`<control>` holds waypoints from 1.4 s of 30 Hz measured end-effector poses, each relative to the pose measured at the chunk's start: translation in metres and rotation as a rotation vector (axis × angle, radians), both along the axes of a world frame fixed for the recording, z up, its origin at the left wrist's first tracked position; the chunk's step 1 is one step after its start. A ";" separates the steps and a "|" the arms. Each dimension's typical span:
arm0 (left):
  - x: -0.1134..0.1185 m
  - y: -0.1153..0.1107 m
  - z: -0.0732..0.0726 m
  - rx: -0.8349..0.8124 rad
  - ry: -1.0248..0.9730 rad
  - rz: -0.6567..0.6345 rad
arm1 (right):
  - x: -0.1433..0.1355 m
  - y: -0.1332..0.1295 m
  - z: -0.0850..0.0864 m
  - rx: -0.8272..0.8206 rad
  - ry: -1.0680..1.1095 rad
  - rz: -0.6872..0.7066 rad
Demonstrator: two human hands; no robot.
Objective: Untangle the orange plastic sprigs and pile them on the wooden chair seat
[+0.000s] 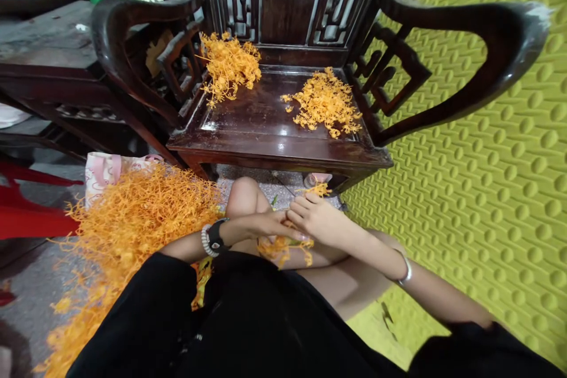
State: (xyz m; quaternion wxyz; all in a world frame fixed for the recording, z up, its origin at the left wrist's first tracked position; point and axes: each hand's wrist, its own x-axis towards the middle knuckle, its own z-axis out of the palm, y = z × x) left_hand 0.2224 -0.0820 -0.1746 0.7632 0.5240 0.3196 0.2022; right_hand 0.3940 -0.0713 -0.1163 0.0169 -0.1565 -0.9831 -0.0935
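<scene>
Both of my hands meet above my lap, fingers bent around orange stringy pieces. My left hand (pixel 270 225), with a watch and beaded bracelet at the wrist, has orange strands (pixel 281 251) hanging below its fingers. Closed and seen from its back, my right hand (pixel 316 218) touches the left one and has a small orange piece (pixel 319 189) sticking out beyond its knuckles. A silver bangle is on that wrist. The exact grip between the fingers is partly hidden.
A dark wooden chair (pixel 266 150) stands ahead, bearing two orange piles (pixel 233 68) (pixel 330 103). A large orange heap (pixel 146 218) lies at left beside a pink-and-white bag (pixel 95 177). Yellow bumpy matting (pixel 500 189) covers the right side. A red object (pixel 31 212) is far left.
</scene>
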 end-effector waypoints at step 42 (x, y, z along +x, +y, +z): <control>-0.052 -0.058 0.150 2.259 0.529 -0.189 | 0.016 -0.069 0.088 -0.770 0.294 -0.098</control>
